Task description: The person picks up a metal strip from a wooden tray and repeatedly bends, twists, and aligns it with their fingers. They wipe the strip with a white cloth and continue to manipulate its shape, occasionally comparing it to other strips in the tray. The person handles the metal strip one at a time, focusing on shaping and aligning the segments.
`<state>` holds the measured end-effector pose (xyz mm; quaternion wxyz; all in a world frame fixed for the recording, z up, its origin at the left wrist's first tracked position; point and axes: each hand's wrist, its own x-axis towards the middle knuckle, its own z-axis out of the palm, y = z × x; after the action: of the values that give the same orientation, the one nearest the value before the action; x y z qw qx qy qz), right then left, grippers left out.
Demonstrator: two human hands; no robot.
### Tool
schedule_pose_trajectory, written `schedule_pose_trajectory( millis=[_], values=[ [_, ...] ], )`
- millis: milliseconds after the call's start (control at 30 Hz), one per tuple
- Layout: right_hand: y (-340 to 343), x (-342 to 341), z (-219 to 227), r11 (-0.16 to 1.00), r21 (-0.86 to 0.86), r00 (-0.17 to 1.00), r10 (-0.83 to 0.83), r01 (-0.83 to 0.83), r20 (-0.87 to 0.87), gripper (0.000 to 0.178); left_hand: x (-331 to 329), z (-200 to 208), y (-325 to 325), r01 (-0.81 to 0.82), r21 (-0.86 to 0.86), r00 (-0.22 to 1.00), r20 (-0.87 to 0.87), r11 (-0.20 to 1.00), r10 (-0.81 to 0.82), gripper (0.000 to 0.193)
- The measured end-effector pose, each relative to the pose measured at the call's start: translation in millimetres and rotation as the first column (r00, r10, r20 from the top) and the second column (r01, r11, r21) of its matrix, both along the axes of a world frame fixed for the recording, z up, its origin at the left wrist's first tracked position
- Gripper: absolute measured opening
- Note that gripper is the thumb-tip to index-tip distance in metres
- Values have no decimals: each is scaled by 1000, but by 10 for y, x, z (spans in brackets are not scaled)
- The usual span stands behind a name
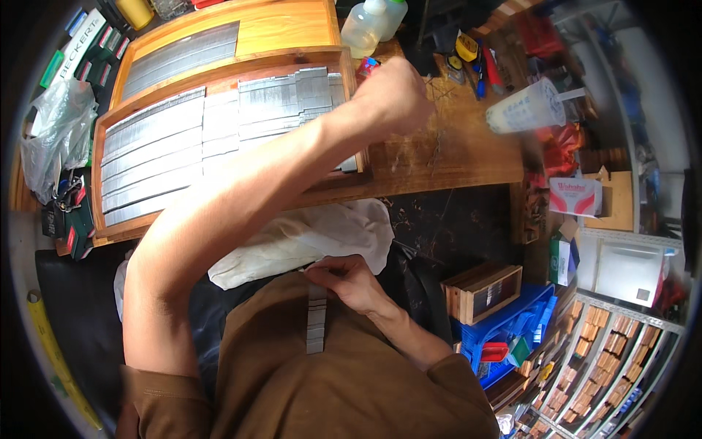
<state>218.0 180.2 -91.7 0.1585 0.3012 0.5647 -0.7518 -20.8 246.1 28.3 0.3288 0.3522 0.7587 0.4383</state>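
My left hand (398, 95) reaches across to the far right, over the wooden bench (453, 150), curled closed with its back toward me. Its fingertips are hidden, so what they hold cannot be made out. Just beside it shows a small red and blue item (368, 67). Close to my body, my right hand (351, 284) pinches the upper end of a narrow row of flat grey metal pieces (315, 325), which hangs down against my brown shirt. Under my left forearm stands a wooden tray (99, 175) filled with rows of similar grey metal strips (153, 157).
A second wooden tray (292, 29) lies behind. White cloth (351, 238) covers my lap. Bottles (363, 33) stand at the back; a plastic cup (526, 106) is on the right. A plastic bag (58, 132) sits left; a blue crate (475, 340) and wooden box (482, 294) lower right.
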Motion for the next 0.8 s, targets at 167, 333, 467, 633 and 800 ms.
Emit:
schedule_pose_trajectory(
  millis=[167, 333, 467, 633, 800],
  values=[
    [78, 43, -26, 1000, 18, 1000, 9, -10, 14, 21, 199, 160, -705, 58, 132, 944, 314, 990, -97, 34],
    [19, -120, -20, 996, -5, 995, 92, -92, -41, 22, 559, -42, -2392, -117, -196, 622, 750, 974, 225, 38],
    [-75, -242, -56, 994, -20, 991, 109, -111, -83, 21, 850, -697, -2849, -163, -356, 344, 854, 920, 391, 33],
    [-108, -383, -28, 986, 11, 984, 166, -165, -70, 21, 1051, -969, -2752, -137, -256, 237, 929, 957, 283, 28],
    [-121, -421, -12, 988, 32, 982, 156, -153, -102, 21, 1073, -1088, -2695, -138, -164, 233, 953, 977, 193, 23]
  ],
)
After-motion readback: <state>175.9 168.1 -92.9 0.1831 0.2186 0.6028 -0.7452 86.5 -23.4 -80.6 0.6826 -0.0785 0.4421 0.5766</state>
